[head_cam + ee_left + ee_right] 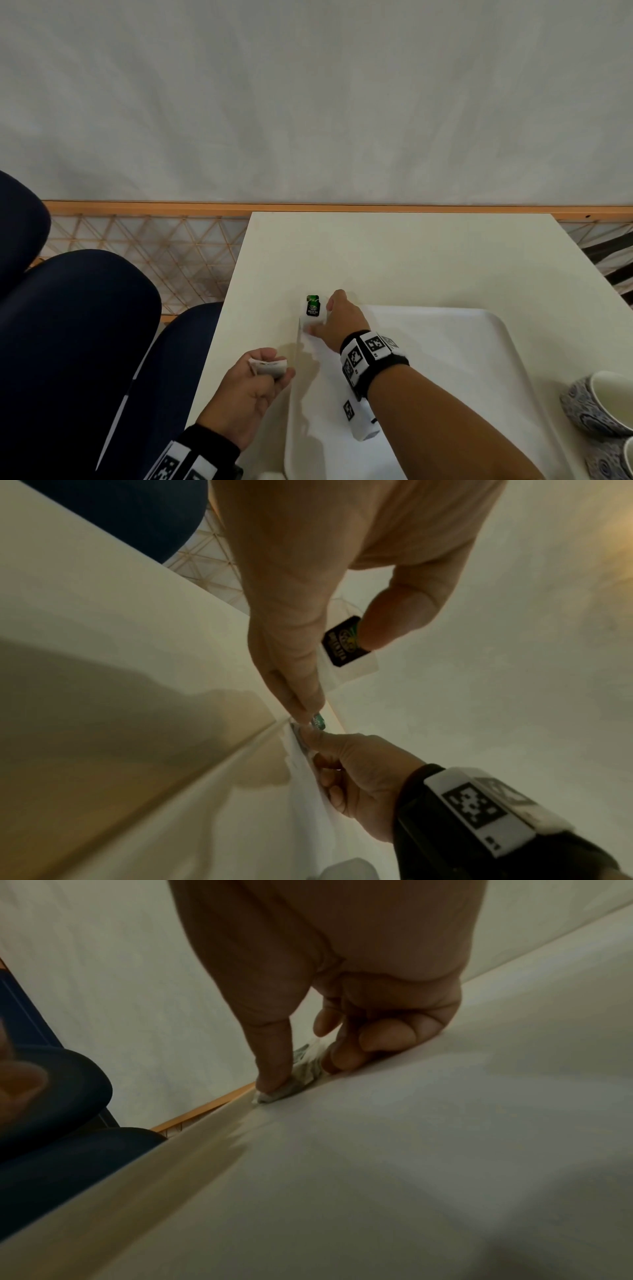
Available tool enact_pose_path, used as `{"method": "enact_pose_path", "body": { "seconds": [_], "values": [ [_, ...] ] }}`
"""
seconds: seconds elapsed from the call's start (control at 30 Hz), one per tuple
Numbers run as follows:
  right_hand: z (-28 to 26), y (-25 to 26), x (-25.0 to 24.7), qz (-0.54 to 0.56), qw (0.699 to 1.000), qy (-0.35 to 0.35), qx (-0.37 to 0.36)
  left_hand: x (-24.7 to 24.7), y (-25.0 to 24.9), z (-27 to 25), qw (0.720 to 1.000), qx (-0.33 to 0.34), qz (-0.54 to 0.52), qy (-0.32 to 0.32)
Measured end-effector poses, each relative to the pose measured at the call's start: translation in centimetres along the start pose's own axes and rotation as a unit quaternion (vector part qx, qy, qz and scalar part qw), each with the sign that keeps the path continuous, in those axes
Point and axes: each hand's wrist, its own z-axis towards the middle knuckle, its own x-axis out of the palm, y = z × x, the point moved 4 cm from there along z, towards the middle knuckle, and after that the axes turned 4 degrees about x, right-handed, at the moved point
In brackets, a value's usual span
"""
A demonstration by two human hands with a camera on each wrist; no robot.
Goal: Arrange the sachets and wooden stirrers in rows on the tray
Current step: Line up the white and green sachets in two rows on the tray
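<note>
From the head view, a sachet [312, 307] with a green-and-black label, seemingly "GREEN TEA", is pinched by the right hand [339, 318] at the tray [479, 342] far-left corner. More sachets [269, 367] are gripped in the left hand [246, 394], over the table [411, 257] edge. In the left wrist view, the label is blurred. In the right wrist view, the sachet is mostly hidden beneath fingers [274, 1056].

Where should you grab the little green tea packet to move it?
Probably by the clear edges of the green tea sachet, coming from above. It lies flat at the far left corner of the white tray, so nothing sticks up to hold. The right hand already has its thumb and fingertips down on it; sliding it or pinching one thin edge should lift it.
</note>
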Motion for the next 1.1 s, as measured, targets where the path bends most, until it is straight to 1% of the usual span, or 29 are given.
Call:
{"method": "enact_pose_path", "body": {
  "seconds": [0.1, 0.17, 0.23, 0.3, 0.33, 0.4, 0.47, 0.53, 0.63, 0.7, 0.73, 0.8, 0.93, 1.03, 1.1],
  "values": [
    [-0.4, -0.2, -0.1, 0.032, 0.999, -0.009, -0.004, 0.3, -0.2, 0.0, 1.000, 0.016, 0.017, -0.006],
    [-1.2, -0.1, 0.0, 0.057, 0.998, -0.014, -0.037, 0.4, -0.3, 0.0, 0.998, 0.025, 0.043, -0.024],
    [-2.5, 0.2, 0.2, 0.104, 0.991, 0.033, -0.074, 0.4, -0.3, 0.3, 0.995, 0.037, 0.076, -0.044],
    [-4.3, 0.5, 0.6, 0.172, 0.975, 0.110, -0.086, 0.5, -0.4, 0.5, 0.990, 0.053, 0.119, -0.052],
    [-5.0, 0.7, 0.8, 0.188, 0.968, 0.138, -0.096, 0.7, -0.3, 0.6, 0.987, 0.059, 0.138, -0.050],
    [-5.8, 0.5, 1.2, 0.187, 0.959, 0.173, -0.121, 1.1, -0.4, 0.5, 0.981, 0.067, 0.176, -0.044],
    [-6.2, 0.3, 1.7, 0.185, 0.955, 0.192, -0.127, 1.4, -0.4, 0.4, 0.976, 0.067, 0.203, -0.046],
    [-6.0, 0.1, 1.8, 0.186, 0.958, 0.176, -0.126, 1.5, -0.4, 0.4, 0.973, 0.064, 0.215, -0.050],
    [-4.7, -0.3, 1.6, 0.093, 0.984, 0.074, -0.136, 1.0, -0.1, 0.6, 0.963, 0.066, 0.248, -0.077],
    [-3.6, -0.6, 1.1, 0.041, 0.992, 0.008, -0.119, 0.3, -0.1, 0.6, 0.953, 0.079, 0.276, -0.098],
    [-3.1, -0.9, 0.8, 0.028, 0.995, -0.013, -0.099, 0.0, -0.1, 0.5, 0.948, 0.085, 0.290, -0.104],
    [-2.2, -1.3, 0.5, 0.009, 0.997, -0.032, -0.064, -0.3, -0.3, 0.3, 0.940, 0.092, 0.309, -0.108],
    [-1.1, -1.0, 0.6, -0.011, 0.999, -0.039, -0.026, -0.4, -0.8, 0.1, 0.933, 0.098, 0.328, -0.107],
    [-0.5, -0.9, 1.0, 0.006, 0.999, -0.040, 0.012, -0.4, -0.9, 0.0, 0.933, 0.099, 0.330, -0.109],
    [-0.5, -1.0, 1.0, 0.040, 0.997, -0.046, 0.039, -0.4, -0.9, -0.1, 0.932, 0.098, 0.330, -0.110]
  ]
}}
